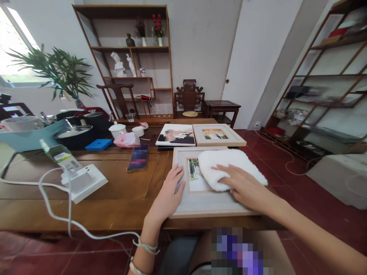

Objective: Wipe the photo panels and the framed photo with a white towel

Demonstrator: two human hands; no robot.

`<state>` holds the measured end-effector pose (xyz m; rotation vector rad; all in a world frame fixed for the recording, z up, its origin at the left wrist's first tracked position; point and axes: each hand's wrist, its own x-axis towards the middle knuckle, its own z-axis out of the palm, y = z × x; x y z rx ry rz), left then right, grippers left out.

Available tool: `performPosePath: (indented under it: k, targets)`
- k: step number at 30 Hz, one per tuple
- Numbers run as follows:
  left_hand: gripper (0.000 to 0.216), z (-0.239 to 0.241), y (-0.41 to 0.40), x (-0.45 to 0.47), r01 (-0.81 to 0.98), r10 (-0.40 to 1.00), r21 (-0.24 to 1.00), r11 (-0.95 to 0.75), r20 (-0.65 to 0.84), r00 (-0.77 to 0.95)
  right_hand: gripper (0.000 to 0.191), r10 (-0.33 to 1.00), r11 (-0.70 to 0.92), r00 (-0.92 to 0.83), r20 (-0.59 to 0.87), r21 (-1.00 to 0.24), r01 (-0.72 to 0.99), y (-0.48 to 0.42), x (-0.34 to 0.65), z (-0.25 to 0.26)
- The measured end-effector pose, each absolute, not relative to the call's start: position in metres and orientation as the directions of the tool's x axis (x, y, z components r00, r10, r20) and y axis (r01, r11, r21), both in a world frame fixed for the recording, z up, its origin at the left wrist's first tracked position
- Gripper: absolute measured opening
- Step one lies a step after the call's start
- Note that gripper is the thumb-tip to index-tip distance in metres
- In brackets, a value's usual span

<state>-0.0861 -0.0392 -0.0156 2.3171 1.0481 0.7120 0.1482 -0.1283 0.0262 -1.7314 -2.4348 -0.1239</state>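
A framed photo point(200, 204) in a pale wooden frame lies flat at the near edge of the wooden table point(114, 198). My left hand point(169, 193) rests flat on the frame's left border, fingers stretched out. My right hand point(243, 185) presses flat on a white fluffy cloth point(229, 166) that covers the right part of the glass. Beyond it lie a second framed picture point(219, 134) and an unframed photo print point(176, 135).
A phone point(138, 157) lies mid-table. To the left are a white box point(86, 181) with a white cable point(51, 206), a green carton point(61, 156), black pots point(76, 135), a blue pad point(98, 144), white cups point(117, 130) and a plant point(57, 72). Shelves stand at the back and right.
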Motion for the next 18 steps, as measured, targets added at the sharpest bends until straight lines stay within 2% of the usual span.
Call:
performPosePath:
  k: [4,7,12,18]
  targets:
    - [0.044,-0.016,-0.039,-0.087,0.518,0.778,0.622,-0.586,0.255,0.574,0.060,0.915,0.267,-0.271,0.298,0.056,0.962,-0.088,0.173,0.017]
    - [0.043,-0.016,-0.039,-0.088,0.515,0.779,0.625,-0.587,0.260,0.571,0.054,0.923,0.224,-0.240,0.302,0.087,0.971,-0.067,0.181,0.016]
    - [0.042,-0.016,-0.039,-0.087,0.515,0.783,0.632,-0.579,0.255,0.567,0.046,0.938,0.253,-0.265,0.225,0.081,0.964,-0.071,0.169,0.018]
    - [0.041,-0.017,-0.039,-0.087,0.500,0.778,0.636,-0.588,0.277,0.564,0.043,0.959,0.282,-0.281,0.029,-0.052,0.958,-0.134,0.145,0.039]
